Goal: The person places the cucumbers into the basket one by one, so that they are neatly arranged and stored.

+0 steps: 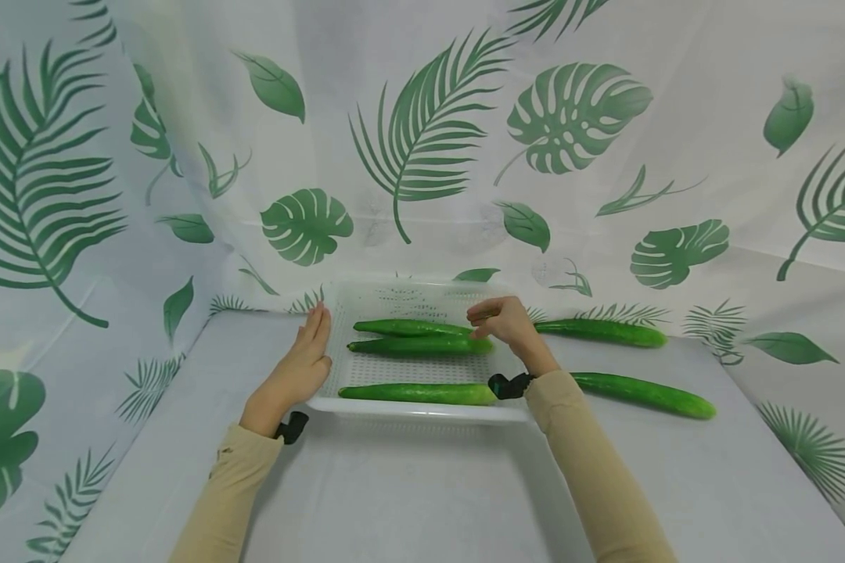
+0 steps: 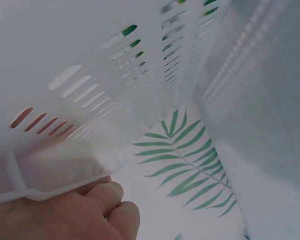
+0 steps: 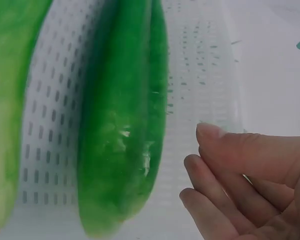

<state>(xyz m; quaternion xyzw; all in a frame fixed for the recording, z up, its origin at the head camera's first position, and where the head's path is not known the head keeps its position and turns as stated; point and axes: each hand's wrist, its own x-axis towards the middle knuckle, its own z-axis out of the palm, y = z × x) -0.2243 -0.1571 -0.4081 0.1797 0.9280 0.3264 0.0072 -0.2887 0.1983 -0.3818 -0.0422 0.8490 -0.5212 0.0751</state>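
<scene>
A white perforated plastic basket [image 1: 422, 410] stands on the table with three cucumbers inside. Two of them, a rear cucumber [image 1: 394, 326] and a middle cucumber [image 1: 415, 346], lie against each other; a front cucumber [image 1: 411, 393] lies along the near wall. At the basket's left rim, my left hand [image 1: 299, 371] holds the side between thumb and fingers; the left wrist view shows its knuckles under the rim [image 2: 75, 186]. My right hand [image 1: 503, 324] hovers by the right ends of the paired cucumbers. Its fingers [image 3: 210, 175] are loosely bent around nothing, apart from the cucumbers in the right wrist view.
Right of the basket, two more cucumbers lie on the table [image 1: 408, 493]: one cucumber [image 1: 605, 332] farther back and another cucumber [image 1: 648, 395] nearer. A white curtain [image 1: 436, 258] printed with green leaves hangs behind and along the left side.
</scene>
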